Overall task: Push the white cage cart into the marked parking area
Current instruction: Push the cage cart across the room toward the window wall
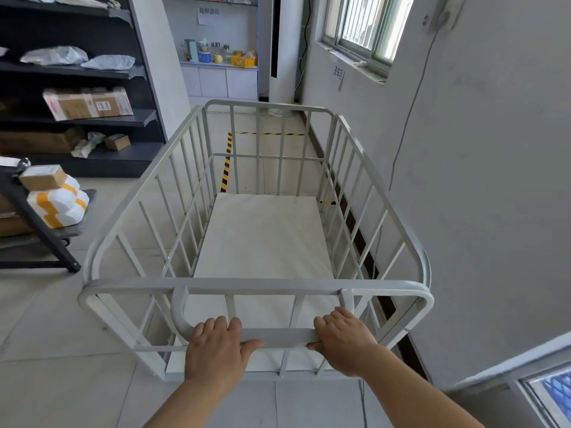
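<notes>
Your left hand [216,347] and right hand [343,341] are wrapped round the handle [281,337] of the empty cart [262,285], nose near the tape [227,162]; it's rigid and likely rolls lightly, so steer from there.

Pale tiled floor [46,319], dark shelving [92,32] at left, white wall [494,180] with bright window [364,26] at right.

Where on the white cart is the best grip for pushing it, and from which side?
The horizontal handle at the near end of the cart, from behind, palms over the top. It juts toward the person and is wide enough for left hand and right hand apart, in line with the striped tape ahead.
</notes>
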{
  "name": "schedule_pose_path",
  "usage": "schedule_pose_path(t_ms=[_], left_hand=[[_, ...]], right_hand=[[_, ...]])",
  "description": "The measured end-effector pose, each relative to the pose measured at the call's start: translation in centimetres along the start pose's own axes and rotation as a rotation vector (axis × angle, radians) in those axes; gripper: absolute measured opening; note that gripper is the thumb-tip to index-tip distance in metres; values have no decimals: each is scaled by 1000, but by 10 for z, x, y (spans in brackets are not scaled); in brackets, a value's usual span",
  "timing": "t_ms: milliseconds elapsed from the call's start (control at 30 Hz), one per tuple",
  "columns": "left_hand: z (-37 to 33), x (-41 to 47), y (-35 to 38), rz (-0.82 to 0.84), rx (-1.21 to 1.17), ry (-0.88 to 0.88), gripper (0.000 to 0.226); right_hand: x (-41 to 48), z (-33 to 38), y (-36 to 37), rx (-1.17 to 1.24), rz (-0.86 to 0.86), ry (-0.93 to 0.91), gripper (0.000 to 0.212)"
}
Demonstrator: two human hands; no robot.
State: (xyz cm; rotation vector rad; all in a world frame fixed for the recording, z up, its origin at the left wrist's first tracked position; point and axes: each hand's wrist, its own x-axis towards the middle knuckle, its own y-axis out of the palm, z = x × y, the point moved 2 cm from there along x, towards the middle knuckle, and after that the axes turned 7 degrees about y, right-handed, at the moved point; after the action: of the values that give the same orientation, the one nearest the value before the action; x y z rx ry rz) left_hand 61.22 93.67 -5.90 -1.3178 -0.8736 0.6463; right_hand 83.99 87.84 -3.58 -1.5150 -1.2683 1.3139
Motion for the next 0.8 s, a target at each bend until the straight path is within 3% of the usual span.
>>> schedule_pose_path(t_ms=[800], left_hand=[[-25, 206, 33, -27, -2, -61, 72]], right_hand=[[174, -146, -9, -3, 33, -33, 48]])
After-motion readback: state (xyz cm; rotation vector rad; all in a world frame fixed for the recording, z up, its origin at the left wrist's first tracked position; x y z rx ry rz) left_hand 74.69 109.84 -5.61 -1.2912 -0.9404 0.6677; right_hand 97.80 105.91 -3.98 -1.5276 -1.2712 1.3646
